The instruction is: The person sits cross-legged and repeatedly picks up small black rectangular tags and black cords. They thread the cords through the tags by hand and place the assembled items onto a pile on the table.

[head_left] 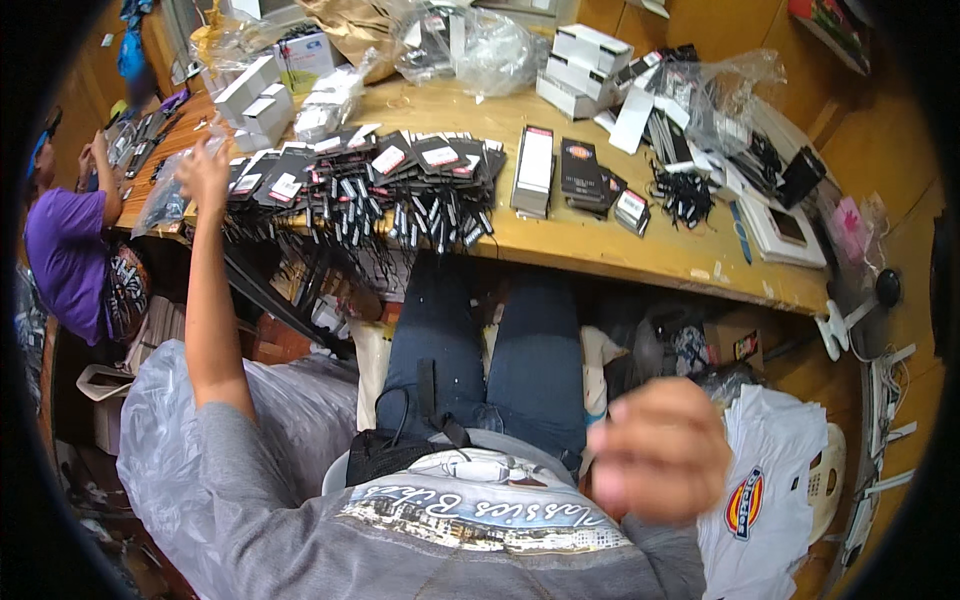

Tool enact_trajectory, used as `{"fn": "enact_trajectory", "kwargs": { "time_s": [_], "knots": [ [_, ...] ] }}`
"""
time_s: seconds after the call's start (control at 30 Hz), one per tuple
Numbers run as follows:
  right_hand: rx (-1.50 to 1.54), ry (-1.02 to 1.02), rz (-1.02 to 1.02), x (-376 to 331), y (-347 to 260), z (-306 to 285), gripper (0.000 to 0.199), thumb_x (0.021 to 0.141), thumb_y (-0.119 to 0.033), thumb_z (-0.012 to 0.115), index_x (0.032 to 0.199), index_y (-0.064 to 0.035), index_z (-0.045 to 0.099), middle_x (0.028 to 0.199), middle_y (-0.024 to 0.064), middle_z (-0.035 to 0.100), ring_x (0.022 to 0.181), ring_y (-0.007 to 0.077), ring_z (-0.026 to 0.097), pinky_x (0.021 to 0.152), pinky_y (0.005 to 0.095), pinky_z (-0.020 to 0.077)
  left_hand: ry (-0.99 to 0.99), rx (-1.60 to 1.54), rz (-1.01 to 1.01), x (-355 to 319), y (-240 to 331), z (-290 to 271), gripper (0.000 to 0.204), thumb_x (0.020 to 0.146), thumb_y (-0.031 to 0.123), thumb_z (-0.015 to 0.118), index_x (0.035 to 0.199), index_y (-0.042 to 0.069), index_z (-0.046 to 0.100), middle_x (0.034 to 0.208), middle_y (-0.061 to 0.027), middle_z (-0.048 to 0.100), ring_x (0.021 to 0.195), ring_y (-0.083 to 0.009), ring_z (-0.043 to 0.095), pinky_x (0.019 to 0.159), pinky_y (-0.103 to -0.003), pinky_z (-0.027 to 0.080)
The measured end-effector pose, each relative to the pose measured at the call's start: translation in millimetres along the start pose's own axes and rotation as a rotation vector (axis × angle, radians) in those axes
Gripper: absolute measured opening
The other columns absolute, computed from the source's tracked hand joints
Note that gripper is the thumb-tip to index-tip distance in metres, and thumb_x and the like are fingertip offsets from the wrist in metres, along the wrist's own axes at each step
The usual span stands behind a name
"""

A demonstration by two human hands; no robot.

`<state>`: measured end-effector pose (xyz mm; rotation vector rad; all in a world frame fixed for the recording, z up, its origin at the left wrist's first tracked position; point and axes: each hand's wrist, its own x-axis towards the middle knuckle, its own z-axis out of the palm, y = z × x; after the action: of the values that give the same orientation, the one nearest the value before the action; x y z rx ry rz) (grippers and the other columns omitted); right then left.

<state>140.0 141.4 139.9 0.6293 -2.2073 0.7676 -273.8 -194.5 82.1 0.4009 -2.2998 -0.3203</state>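
My left hand (203,175) reaches over the table's left side, its fingers bent around the edge of a clear plastic bag (163,200). Just right of it, black hang tags (287,180) with white-and-red labels lie in overlapping rows, their black cords hanging over the front edge. Raised close to the camera at lower right, my right hand (662,452) is blurred, with its fingers curled in. Whatever it might hold is hidden. Further along the table stand a neat stack of tags (534,170) and a smaller black pile (582,172).
White boxes (255,105) stand at back left, and more boxes (585,70) at back centre. Bundled cords (683,192) and a phone (787,227) lie to the right. A person in purple (70,250) works at far left. White shirts (765,480) are piled at my right.
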Motion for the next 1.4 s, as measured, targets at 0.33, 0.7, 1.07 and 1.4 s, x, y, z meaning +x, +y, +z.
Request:
{"fn": "enact_trajectory", "kwargs": {
  "time_s": [0.33, 0.7, 1.07, 1.4],
  "knots": [
    [-0.134, 0.092, -0.561, 66.6, -8.1, 21.9, 0.021, 0.065, -0.011, 0.057, 0.084, -0.0033, 0.058, 0.076, 0.0128, 0.057, 0.069, 0.026, 0.054, 0.064, 0.0339, 0.0429, -0.546, -0.726, 1.046, -108.2, 200.9, -48.0, 0.041, 0.068, 0.036, 0.062, 0.102, 0.013, 0.055, 0.099, -0.0088, 0.051, 0.098, -0.0264, 0.04, 0.088, -0.037, 0.03],
    [-0.256, -0.548, 0.642, 100.4, 315.3, 31.6, 0.065, 0.06, -0.022, 0.07, 0.115, -0.0011, 0.041, 0.113, 0.0178, 0.046, 0.103, 0.0255, 0.047, 0.086, 0.0299, 0.0377, -0.953, -0.189, 1.291, -136.8, 301.6, 0.4, 0.094, 0.049, 0.058, 0.066, 0.121, 0.005, 0.036, 0.123, -0.0149, 0.036, 0.116, -0.0326, 0.027, 0.096, -0.041, 0.023],
    [-0.107, -0.669, 0.901, 108.4, 333.4, 45.0, 0.083, 0.045, -0.033, 0.079, 0.115, -0.0083, 0.043, 0.113, 0.0135, 0.045, 0.103, 0.0282, 0.044, 0.086, 0.0361, 0.0366, -0.664, -0.734, 1.073, -148.8, 283.8, -18.8, 0.056, 0.057, 0.015, 0.071, 0.103, 0.009, 0.041, 0.094, -0.0134, 0.05, 0.095, -0.0304, 0.044, 0.08, -0.038, 0.037],
    [0.289, 0.078, 0.631, 111.0, 281.6, 12.9, 0.023, 0.064, -0.002, 0.065, 0.083, -0.0001, 0.053, 0.068, 0.0066, 0.057, 0.053, 0.0093, 0.051, 0.047, 0.0196, 0.0418, -0.802, -1.398, 0.398, -146.9, 260.7, -76.8, 0.034, 0.068, -0.001, 0.061, 0.1, 0.0, 0.05, 0.076, -0.0042, 0.058, 0.066, -0.0089, 0.055, 0.057, -0.019, 0.043]
  ]
}}
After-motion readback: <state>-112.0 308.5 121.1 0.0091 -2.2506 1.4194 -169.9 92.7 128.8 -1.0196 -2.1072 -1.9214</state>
